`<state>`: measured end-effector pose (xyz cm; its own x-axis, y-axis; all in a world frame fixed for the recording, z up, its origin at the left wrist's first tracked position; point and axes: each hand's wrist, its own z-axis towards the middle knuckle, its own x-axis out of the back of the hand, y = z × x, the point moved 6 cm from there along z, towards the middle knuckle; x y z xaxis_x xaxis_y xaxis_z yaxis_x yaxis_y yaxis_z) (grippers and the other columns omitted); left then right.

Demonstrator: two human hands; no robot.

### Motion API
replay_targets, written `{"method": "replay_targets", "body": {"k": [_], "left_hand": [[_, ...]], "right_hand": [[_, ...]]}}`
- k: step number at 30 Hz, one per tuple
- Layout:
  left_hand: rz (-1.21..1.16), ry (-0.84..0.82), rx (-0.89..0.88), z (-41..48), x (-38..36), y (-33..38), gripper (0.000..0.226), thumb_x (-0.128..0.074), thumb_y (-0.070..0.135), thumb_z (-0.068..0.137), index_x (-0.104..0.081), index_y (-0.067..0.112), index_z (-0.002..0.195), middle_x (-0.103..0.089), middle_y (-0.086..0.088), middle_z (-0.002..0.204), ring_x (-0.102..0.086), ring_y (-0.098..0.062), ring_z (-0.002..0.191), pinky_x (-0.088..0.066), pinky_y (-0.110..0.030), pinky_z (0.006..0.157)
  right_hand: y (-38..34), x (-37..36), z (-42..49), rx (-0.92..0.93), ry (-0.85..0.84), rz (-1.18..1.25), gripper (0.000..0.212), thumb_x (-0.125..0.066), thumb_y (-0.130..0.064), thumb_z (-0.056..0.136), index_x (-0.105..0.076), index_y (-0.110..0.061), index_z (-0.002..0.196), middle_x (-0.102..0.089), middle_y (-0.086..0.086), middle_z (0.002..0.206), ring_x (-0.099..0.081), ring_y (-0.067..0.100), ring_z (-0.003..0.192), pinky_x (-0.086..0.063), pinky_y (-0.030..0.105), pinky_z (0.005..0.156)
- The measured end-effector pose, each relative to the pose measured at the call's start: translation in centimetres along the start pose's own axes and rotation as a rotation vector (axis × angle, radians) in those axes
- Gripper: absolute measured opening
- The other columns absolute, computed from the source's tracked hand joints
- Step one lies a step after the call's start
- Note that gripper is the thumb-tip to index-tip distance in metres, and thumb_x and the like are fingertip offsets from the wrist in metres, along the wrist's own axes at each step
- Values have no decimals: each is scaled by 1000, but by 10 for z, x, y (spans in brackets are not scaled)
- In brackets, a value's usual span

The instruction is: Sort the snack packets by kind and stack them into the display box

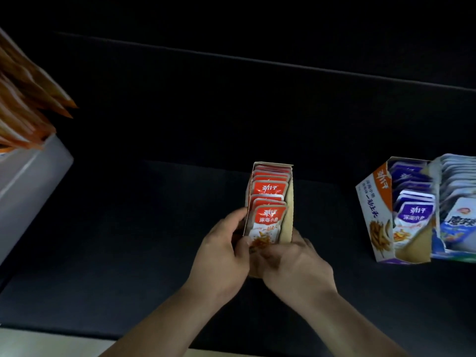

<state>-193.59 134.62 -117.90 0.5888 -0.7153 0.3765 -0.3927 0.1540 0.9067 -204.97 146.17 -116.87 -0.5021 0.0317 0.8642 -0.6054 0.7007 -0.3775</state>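
A dark bench (154, 228) fills the view. At its left edge stands a white box (33, 181) with long orange packets (23, 104) fanning out of its top. Toward the right edge two opened cartons stand touching side by side: a purple-and-orange carton (373, 215) holding a row of purple packets (414, 210), and on its right a carton of blue-and-white packets (458, 222), partly cut off by the frame.

Near the middle of the bench, well apart from both groups, stands the narrow display box (286, 217), its long side running away from the near edge. It holds a row of red-orange snack packets (269, 188) stacked upright one behind another, and the front packet (265, 222) sits at the near end.

The left hand (221, 253) grips the box's left wall, fingers curled round it and thumb on the lower corner of the front packet. The right hand (296, 264) is at the box's near end, back toward the camera, fingers curled against it; whether they pinch the packet or the box cannot be told.
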Motion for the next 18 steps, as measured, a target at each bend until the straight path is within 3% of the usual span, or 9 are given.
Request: {"method": "replay_targets", "body": {"k": [5,9,13,16,18], "left_hand": [[-63,-45,18,2,-1,-4,55,-58,21,104,-43,52,147,-58,20,139,-58,-4,129,-57,-35,102],[-68,-54,-6,3,-2,1,52,-58,24,104,-45,53,145,-59,22,136,-59,-1,125,-58,-32,100],[34,-29,-59,7,5,8,54,-63,27,101,-45,52,145,-58,21,133,-60,0,120,-58,-27,95],[281,104,-169,10,19,28,58,-74,32,92,-50,43,145,-50,21,128,-56,6,105,-48,-6,80],[363,154,-291,15,28,52,55,-78,30,88,-57,34,139,-50,21,127,-53,7,94,-42,-2,72]], "right_hand": [[-9,10,7,-57,-79,-118,42,-47,-63,96,-53,-49,135,-34,-15,152,-41,16,132,-52,37,95],[-4,15,14,-121,-62,-162,59,-40,-73,95,-27,-57,149,2,-3,171,-32,32,146,-49,45,100],[-6,27,21,-115,40,-197,51,-36,-78,93,-41,-60,140,5,-4,172,-29,31,149,-46,45,102],[-4,27,24,-109,60,-196,49,-35,-78,93,-47,-61,136,-2,-7,171,-33,25,147,-47,44,103],[-5,24,26,-96,74,-189,48,-33,-78,93,-49,-62,135,-5,-8,170,-34,22,145,-46,42,105]]}}
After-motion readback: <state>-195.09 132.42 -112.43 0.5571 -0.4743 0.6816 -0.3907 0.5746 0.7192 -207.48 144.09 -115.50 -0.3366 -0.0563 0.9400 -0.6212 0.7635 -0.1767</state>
